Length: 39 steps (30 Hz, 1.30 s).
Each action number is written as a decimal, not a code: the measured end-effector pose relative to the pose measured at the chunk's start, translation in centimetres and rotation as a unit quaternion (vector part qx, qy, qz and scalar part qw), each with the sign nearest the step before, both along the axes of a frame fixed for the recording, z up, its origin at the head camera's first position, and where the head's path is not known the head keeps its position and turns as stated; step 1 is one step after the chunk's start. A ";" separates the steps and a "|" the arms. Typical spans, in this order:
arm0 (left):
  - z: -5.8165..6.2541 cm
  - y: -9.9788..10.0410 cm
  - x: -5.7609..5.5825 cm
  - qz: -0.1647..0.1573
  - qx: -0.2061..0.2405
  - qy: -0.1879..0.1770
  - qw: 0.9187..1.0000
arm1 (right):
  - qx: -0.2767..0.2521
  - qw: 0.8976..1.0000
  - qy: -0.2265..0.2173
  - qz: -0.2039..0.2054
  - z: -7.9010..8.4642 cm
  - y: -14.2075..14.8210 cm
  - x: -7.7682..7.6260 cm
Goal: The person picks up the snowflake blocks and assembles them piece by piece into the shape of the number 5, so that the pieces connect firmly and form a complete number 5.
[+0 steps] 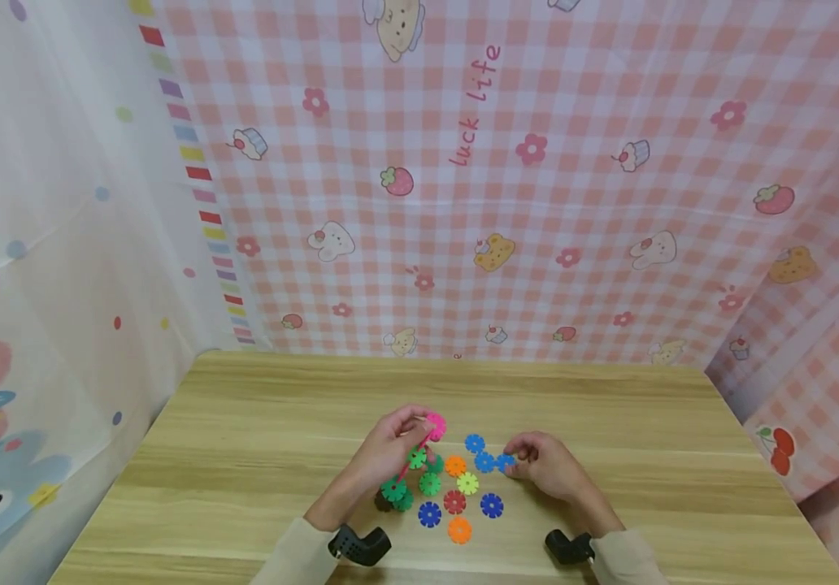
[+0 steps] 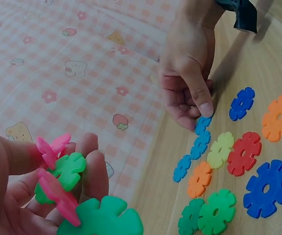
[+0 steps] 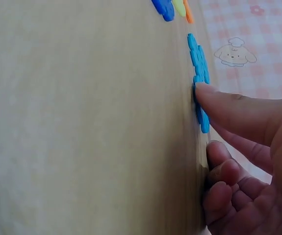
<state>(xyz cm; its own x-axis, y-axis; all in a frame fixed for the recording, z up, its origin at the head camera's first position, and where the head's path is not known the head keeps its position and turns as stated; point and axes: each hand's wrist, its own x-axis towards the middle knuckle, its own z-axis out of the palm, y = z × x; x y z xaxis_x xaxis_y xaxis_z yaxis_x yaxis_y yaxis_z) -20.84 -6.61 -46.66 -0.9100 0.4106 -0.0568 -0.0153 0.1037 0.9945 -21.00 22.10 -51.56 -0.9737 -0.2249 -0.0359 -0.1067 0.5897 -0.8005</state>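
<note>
My left hand (image 1: 389, 448) grips a joined string of plastic snowflake discs, held up over the table. In the left wrist view, pink discs (image 2: 58, 197) alternate with green discs (image 2: 66, 177), slotted into each other at angles; a larger-looking green disc (image 2: 104, 218) hangs at the near end. My right hand (image 1: 549, 470) pinches a light blue snowflake disc (image 2: 203, 123) at its edge, thumb on top and the other fingers curled. Two more light blue discs (image 1: 475, 443) stand in line with it, their rims meeting or overlapping.
Loose discs lie on the wooden table (image 1: 244, 455) between the hands: orange (image 1: 456, 465), yellow-green (image 1: 467, 483), red (image 1: 454, 502), dark blue (image 1: 492, 505) and green (image 1: 430, 485). A dark brown disc (image 1: 384, 501) lies by the left wrist. Behind the table hangs a checked curtain (image 1: 463, 309).
</note>
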 end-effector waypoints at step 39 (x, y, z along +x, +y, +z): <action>-0.1 0.8 -0.4 0.066 0.048 -0.008 0.997 | -0.018 1.000 0.013 -0.001 1.3 0.1 -0.2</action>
